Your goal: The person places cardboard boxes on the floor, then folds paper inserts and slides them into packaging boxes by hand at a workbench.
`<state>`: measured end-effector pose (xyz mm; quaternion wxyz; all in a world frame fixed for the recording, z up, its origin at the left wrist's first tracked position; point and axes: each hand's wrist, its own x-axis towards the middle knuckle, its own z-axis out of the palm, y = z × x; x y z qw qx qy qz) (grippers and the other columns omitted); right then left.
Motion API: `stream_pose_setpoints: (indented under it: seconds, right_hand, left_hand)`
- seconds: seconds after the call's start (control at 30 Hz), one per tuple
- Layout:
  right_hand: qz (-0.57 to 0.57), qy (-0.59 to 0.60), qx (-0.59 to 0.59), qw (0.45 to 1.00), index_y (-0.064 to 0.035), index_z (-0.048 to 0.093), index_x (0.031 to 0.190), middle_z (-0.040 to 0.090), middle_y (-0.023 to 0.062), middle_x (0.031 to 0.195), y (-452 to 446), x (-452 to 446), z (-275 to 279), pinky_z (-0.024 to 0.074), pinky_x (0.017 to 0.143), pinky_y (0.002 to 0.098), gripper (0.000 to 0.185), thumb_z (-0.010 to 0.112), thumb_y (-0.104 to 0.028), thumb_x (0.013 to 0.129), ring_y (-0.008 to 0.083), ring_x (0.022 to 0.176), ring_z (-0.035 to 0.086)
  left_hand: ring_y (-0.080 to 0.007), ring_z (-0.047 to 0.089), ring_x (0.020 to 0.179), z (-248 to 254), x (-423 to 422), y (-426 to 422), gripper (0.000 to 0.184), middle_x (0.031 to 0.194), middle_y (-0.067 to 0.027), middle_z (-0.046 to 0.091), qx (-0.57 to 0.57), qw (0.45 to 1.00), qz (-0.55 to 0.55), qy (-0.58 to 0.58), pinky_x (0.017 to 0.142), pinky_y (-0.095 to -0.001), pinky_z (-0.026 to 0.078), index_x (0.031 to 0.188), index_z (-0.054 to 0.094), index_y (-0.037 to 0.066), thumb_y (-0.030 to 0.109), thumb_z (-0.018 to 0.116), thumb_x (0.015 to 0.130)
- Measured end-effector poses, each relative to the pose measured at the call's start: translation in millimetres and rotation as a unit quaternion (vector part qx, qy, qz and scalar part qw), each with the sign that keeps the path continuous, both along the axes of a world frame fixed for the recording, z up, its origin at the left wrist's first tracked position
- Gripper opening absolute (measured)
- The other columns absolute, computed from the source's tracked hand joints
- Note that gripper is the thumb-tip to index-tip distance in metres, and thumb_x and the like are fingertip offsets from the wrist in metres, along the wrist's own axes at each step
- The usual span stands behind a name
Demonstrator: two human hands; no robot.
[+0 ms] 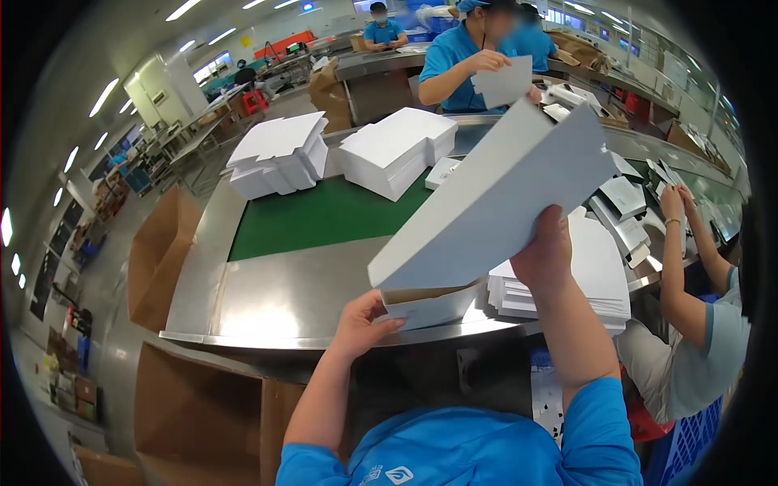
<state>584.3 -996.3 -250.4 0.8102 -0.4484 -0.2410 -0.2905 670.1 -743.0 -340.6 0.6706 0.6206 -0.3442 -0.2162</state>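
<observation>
- A factory floor, with several people at work along benches.
- Long white tube lights (104, 96) line the ceiling at ten o'clock.
- A broad, shiny steel worktable (284, 300) with an inset flat green surface (316, 212) bears thick stacks of flat white card (397, 147) between ten and twelve o'clock.
- Co-workers (454, 77) in bright blue short-sleeved shirts, twelve to one o'clock.
- Large open brown cardboard cartons (198, 401), eight o'clock.
- Nine o'clock: small, blurred goods, perhaps supplies.
</observation>
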Motion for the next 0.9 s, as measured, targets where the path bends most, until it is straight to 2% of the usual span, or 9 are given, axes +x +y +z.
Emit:
stream_pose_setpoints:
  seconds: [0.23,0.47,0.53,0.57,0.63,0.73,0.77,0.83,0.9]
  right_hand:
    - [-0.057,0.101,-0.218,0.969,-0.0062,0.05,0.112,0.056,0.0046,0.106,4,-8,28,0.0414,0.086,0.0317,0.03,0.056,-0.019,0.085,0.0158,0.1,0.052]
    - [-0.079,0.187,-0.434,0.878,-0.002,0.047,0.117,0.055,0.0095,0.108,33,5,58,0.0411,0.085,0.0315,0.043,0.063,-0.017,0.079,0.0176,0.102,0.052]
    - [-0.29,0.017,-0.407,0.866,-0.0015,0.04,0.125,0.053,0.0132,0.113,40,8,59,0.0403,0.084,0.0315,0.059,0.066,-0.019,0.075,0.02,0.102,0.051]
    - [-0.292,0.017,-0.406,0.866,-0.0015,0.04,0.125,0.053,0.0132,0.113,38,7,64,0.0403,0.084,0.0315,0.059,0.066,-0.019,0.075,0.02,0.102,0.051]
    - [-0.474,-0.154,-0.438,0.748,-0.0033,0.031,0.132,0.049,0.0146,0.119,29,1,86,0.0403,0.08,0.0308,0.07,0.067,-0.02,0.073,0.0206,0.1,0.05]
    - [-0.49,-0.228,-0.573,0.616,-0.0025,0.058,0.104,0.058,0.0139,0.091,30,-17,117,0.0387,0.071,0.0302,0.035,0.063,-0.011,0.071,0.0207,0.082,0.052]
    - [-0.493,-0.226,-0.572,0.615,-0.0025,0.058,0.104,0.058,0.0139,0.091,31,-18,117,0.0387,0.071,0.0302,0.035,0.063,-0.011,0.071,0.0207,0.082,0.052]
    - [-0.469,-0.148,-0.584,0.646,-0.0046,0.062,0.082,0.055,0.0098,0.076,37,-19,114,0.0371,0.068,0.0314,0.015,0.061,-0.006,0.067,0.0225,0.074,0.052]
    - [-0.448,-0.119,-0.619,0.634,-0.0054,0.06,0.08,0.055,0.0077,0.075,38,-18,100,0.0361,0.066,0.032,0.013,0.061,-0.004,0.067,0.0225,0.073,0.052]
  left_hand:
    - [-0.0147,0.056,0.097,2,5,-2,0.032,0.097,-0.0042,0.06,0.017,1.0,0.003,-0.009,0.087,-0.0303,0.044,0.102,0.055,0.003,-0.004,0.064,0.072]
    - [-0.0138,0.057,0.094,2,5,-2,0.031,0.095,-0.0038,0.06,0.027,1.0,-0.003,-0.009,0.086,-0.0298,0.044,0.1,0.055,0.003,-0.004,0.064,0.072]
    - [-0.0137,0.057,0.094,1,7,-1,0.03,0.095,-0.0036,0.06,0.026,1.0,-0.001,-0.006,0.086,-0.0298,0.044,0.1,0.055,0.003,-0.004,0.064,0.072]
    - [-0.0137,0.057,0.094,0,7,0,0.029,0.095,-0.0034,0.06,0.033,0.999,0.002,-0.014,0.086,-0.0299,0.044,0.099,0.055,0.003,-0.004,0.064,0.072]
    - [-0.0137,0.057,0.094,-2,7,0,0.028,0.094,-0.0033,0.06,0.041,0.999,0.005,-0.02,0.086,-0.03,0.044,0.099,0.055,0.003,-0.004,0.064,0.073]
    - [-0.0139,0.057,0.094,-3,6,-1,0.028,0.095,-0.0032,0.06,0.012,1.0,-0.01,0.001,0.085,-0.03,0.045,0.098,0.055,0.004,-0.004,0.064,0.073]
    - [-0.0146,0.057,0.093,-2,5,-2,0.032,0.096,-0.0044,0.06,0.02,1.0,0.0,-0.004,0.084,-0.0306,0.045,0.101,0.054,0.003,-0.007,0.063,0.072]
    - [-0.0153,0.057,0.093,-1,4,-2,0.036,0.097,-0.0056,0.06,0.028,1.0,0.007,-0.011,0.083,-0.0312,0.045,0.104,0.054,0.003,-0.009,0.062,0.071]
    - [-0.015,0.056,0.093,-4,4,0,0.037,0.099,-0.0051,0.059,0.022,1.0,0.008,-0.015,0.084,-0.0313,0.045,0.105,0.053,0.003,-0.009,0.062,0.071]
